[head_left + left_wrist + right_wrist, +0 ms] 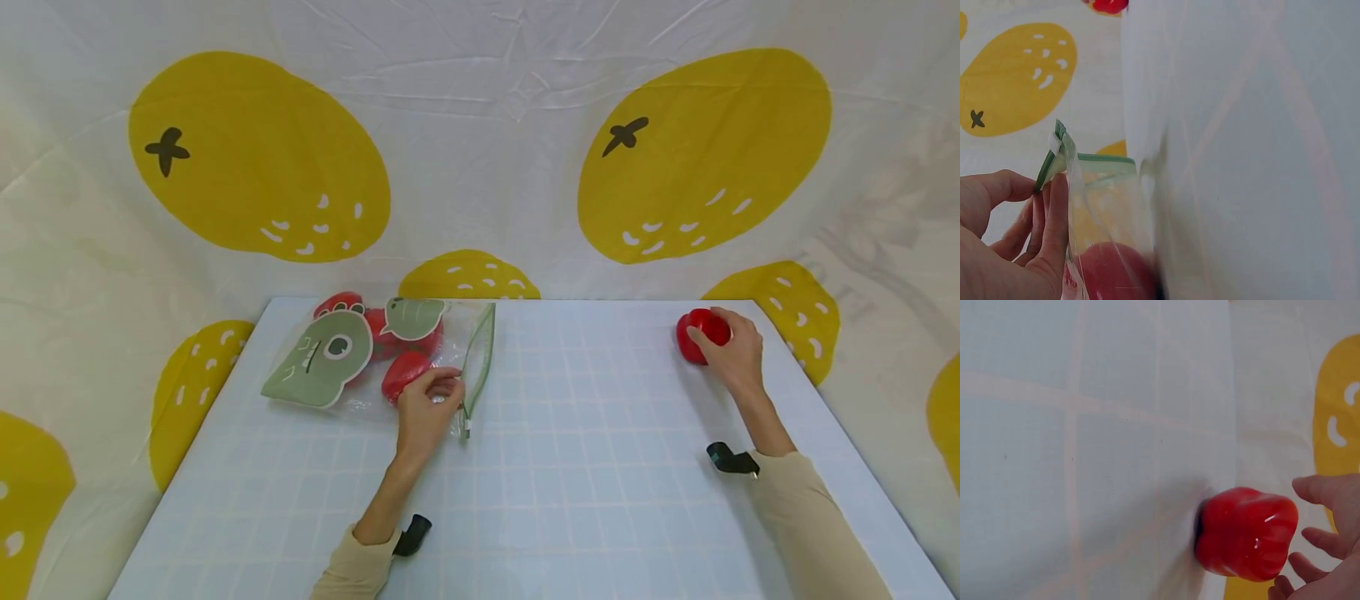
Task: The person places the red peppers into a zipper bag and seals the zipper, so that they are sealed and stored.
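My left hand [431, 408] pinches the green-edged rim of a clear zip bag [489, 354] between thumb and fingers. In the left wrist view the mouth of the bag [1107, 160] gapes a little. Several red things lie inside, one of them a smooth rounded red item [405, 375] near the mouth; the printed patches hide part of the rest. At the far right of the table a glossy red bell pepper [1247, 534] rests on the surface. Beside it is my right hand [735, 350], its fingers spread and slightly bent, apart from the pepper in the right wrist view.
The bag carries a green dinosaur print [318, 358] and lies at the back left of the white gridded table [570, 467]. Behind the table hangs a pale cloth [480, 167] with large yellow fruit shapes. The pepper stands near the back right edge.
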### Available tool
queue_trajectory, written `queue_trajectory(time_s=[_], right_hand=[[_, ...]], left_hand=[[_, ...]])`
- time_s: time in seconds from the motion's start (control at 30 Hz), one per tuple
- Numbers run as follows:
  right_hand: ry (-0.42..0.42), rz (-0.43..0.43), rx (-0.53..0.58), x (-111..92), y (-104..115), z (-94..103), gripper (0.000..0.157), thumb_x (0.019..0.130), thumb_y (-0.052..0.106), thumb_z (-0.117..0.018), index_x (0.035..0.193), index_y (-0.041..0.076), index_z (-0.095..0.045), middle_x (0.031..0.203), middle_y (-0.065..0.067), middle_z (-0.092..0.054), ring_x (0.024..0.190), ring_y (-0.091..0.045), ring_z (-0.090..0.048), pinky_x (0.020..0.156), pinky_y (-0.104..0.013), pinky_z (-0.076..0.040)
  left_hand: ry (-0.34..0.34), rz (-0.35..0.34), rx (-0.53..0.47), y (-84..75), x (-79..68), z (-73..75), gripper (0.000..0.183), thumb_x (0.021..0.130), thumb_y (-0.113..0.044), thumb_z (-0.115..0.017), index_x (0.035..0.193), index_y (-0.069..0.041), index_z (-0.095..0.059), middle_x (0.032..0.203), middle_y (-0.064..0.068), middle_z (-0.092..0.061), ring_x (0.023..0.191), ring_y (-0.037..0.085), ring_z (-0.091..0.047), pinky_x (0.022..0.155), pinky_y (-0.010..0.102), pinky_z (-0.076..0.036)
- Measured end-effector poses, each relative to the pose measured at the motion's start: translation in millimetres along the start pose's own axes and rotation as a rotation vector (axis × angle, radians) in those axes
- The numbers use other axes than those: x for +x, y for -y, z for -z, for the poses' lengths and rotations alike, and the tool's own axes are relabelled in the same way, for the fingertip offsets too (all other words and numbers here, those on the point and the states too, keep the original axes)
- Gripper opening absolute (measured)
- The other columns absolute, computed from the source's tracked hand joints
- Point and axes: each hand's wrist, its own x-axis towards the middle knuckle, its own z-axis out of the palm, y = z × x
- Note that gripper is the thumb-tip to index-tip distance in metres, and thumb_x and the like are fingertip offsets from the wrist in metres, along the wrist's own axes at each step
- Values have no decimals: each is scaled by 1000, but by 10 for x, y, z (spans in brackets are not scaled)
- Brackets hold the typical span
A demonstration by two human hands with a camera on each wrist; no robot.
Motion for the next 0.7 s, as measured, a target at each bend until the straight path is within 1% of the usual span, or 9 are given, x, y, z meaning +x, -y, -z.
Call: queue_trajectory(time_s=[0.27,0.37,0.57,0.7], right_hand=[[36,1,-38,107,-73,-23,71,101,24,-63,159,1,-29,159,-32,-28,148,-50,-23,100,-72,-44],[48,-11,-49,127,-82,-29,71,102,24,-62,159,0,-28,158,-33,-27,148,-51,-23,100,-72,-43],[62,-28,-73,150,-81,-18,71,102,24,-62,159,-1,-27,157,-34,-28,147,-52,-23,100,-71,-44],[77,-18,-101,156,-63,23,72,101,23,-63,158,-3,-28,154,-36,-29,145,-53,-24,98,-72,-45]], left_hand=[[5,-14,-14,-1,2,7,17,89,-5,-78,105,-2,-77,94,12,-75,80,25,-71,68,16,-57],[3,-18,-17,-7,1,8,17,89,-5,-78,106,-2,-77,94,13,-75,80,26,-72,68,16,-57],[-1,-1,6,-14,-4,14,20,87,-5,-80,107,-4,-77,96,10,-75,81,22,-72,71,19,-59],[-4,-5,11,-19,-6,11,19,88,-5,-79,107,-3,-77,95,10,-75,80,22,-71,70,20,-59]])
